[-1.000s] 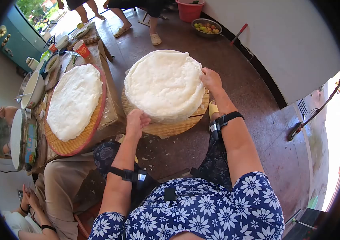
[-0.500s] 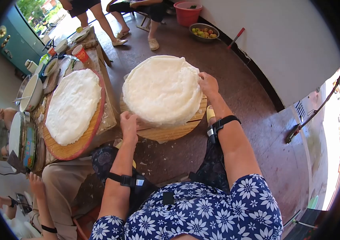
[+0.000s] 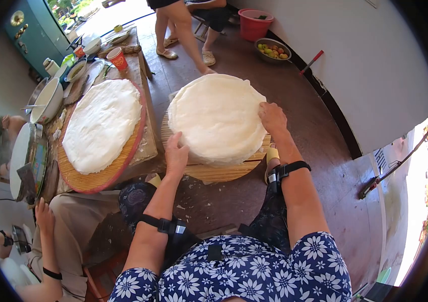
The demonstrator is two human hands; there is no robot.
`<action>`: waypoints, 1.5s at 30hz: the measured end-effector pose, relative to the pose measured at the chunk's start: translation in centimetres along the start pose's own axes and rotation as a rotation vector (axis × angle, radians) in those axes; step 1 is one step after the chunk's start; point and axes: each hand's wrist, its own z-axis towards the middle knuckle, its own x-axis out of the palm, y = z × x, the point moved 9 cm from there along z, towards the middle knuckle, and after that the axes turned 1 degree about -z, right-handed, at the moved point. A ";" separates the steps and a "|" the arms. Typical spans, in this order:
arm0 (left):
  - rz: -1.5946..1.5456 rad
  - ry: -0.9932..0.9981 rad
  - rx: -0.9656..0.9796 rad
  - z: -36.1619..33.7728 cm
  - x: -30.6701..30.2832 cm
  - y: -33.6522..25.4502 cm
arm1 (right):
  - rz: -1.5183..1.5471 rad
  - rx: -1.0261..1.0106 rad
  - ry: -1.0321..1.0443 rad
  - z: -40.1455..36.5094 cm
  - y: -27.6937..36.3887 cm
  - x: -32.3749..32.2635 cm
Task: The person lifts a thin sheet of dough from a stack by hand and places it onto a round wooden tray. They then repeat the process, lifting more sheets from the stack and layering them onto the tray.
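Note:
A thick stack of round white sheets (image 3: 216,118) lies on a round slatted wooden board (image 3: 219,173) in front of me. My left hand (image 3: 176,153) is at the stack's lower left edge, its thumb and fingers apart. On the right edge of the stack, my right hand (image 3: 273,119) has its fingers bent against the rim; whether they pinch a sheet is hidden. To the left, a white round sheet (image 3: 104,123) covers much of a red-rimmed slatted board (image 3: 105,178) on the table.
The wooden table (image 3: 146,146) holds bowls (image 3: 47,100), a red paper cup (image 3: 117,59) and a round griddle (image 3: 25,161). A co-worker's hand (image 3: 45,216) is at lower left. Beyond the stack are a person's legs (image 3: 181,25), a red bucket (image 3: 255,25) and a fruit basin (image 3: 273,50).
My left hand has moved up along the stack's edge and its fingers have spread. The standing person's leg has come closer behind the stack. The whole view has shifted slightly.

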 end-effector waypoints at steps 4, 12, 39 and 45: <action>0.008 -0.023 0.012 0.1 -0.2 0.2 | -0.003 0.009 0.039 0.5 -0.3 0.8; 0.034 0.055 -0.022 0.6 0.3 1.2 | -0.034 0.000 0.014 -0.1 0.0 0.3; 0.071 -0.047 0.222 -0.5 -2.0 -2.2 | -0.184 -0.184 -0.106 -1.2 3.9 -0.6; -0.180 0.098 0.107 -2.5 -3.4 -6.0 | 0.150 -0.342 0.020 0.2 11.3 0.9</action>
